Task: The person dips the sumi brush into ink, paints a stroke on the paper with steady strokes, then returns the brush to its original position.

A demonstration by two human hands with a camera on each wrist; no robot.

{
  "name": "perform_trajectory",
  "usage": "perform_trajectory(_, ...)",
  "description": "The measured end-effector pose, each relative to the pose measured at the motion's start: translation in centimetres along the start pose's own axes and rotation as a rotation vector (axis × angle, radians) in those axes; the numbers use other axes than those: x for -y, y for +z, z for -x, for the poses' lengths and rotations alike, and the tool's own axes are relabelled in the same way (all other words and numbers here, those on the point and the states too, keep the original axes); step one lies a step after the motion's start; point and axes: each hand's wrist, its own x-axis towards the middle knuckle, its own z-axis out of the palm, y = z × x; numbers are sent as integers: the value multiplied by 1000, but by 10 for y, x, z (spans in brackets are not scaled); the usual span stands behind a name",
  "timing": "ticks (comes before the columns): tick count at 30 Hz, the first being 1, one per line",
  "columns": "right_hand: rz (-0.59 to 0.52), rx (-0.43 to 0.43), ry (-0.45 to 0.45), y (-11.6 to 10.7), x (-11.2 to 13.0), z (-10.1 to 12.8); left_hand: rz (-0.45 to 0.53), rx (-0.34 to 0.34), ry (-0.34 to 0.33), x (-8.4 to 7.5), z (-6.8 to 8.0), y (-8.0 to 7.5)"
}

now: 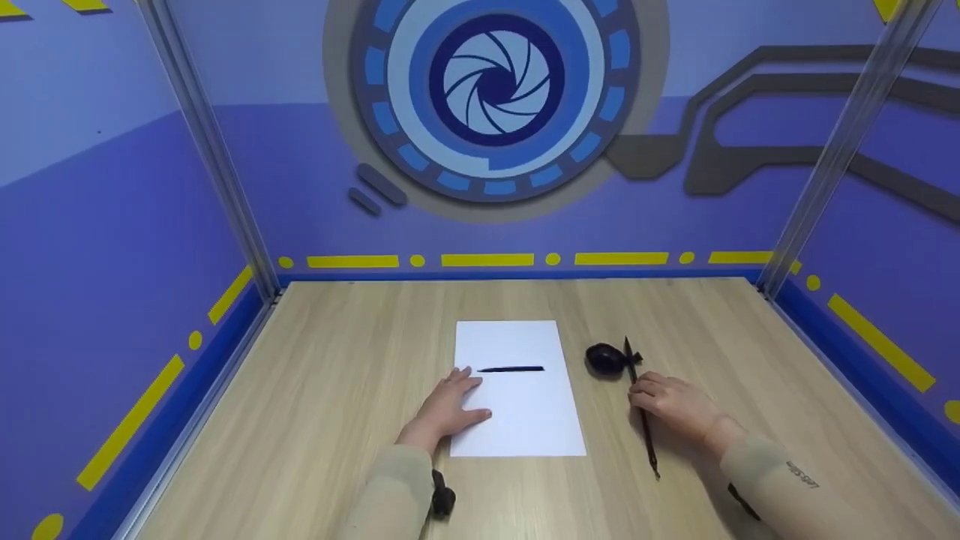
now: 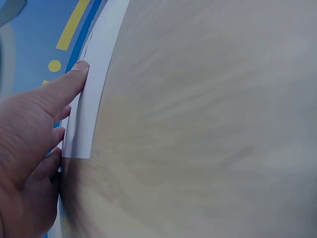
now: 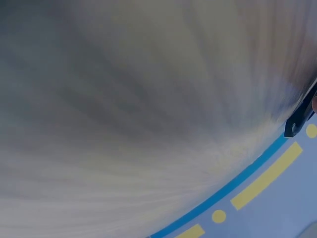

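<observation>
A white sheet of paper (image 1: pixel 517 427) lies on the table with one thick black horizontal stroke (image 1: pixel 511 369) across its upper half. My left hand (image 1: pixel 450 405) rests on the paper's left edge, thumb and fingers spread apart. In the left wrist view that hand (image 2: pixel 34 129) has its thumb over the white sheet (image 2: pixel 91 114). To the right of the paper, my right hand (image 1: pixel 679 405) pinches a dark writing brush (image 1: pixel 648 439) by its handle. The brush's pointed tip faces away from me, crossing the small projection of a round black ink dish (image 1: pixel 604 361).
Everything lies on a light wood-grain table (image 1: pixel 337 360). Blue-purple panels with yellow marks (image 1: pixel 352 261) and metal posts (image 1: pixel 217 150) enclose its back and sides. In the right wrist view, a dark object (image 3: pixel 297 119) shows at the right edge.
</observation>
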Motion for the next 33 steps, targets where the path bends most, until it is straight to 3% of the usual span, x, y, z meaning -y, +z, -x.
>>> perform_trajectory(7,-19,-28,7,0,-4,0,-7,-7,9,0,0,-1)
perform_trajectory(11,-5,-122,6,-1,-11,-4,-5,-2,-1,-1,0,-2)
perform_trajectory(14,2,-206,56,-5,-17,-12,11,1,-5,-2,0,-4)
perform_trajectory(17,-31,-254,174,-12,-20,-24,22,9,5,-2,0,-5)
perform_trajectory(20,-78,-276,355,-18,-19,-39,36,10,35,-2,0,-6)
perform_trajectory(24,-233,-261,656,-27,-16,-68,70,-9,41,-2,-1,-9)
perform_trajectory(27,-357,-233,834,-34,-17,-93,105,-35,0,-4,-4,-14)
perform_trajectory(30,-426,-187,926,-39,-19,-116,104,-61,-40,-9,-8,-21)
perform_trajectory(33,-449,-138,964,-41,-19,-135,64,-84,-68,-19,-14,-32)
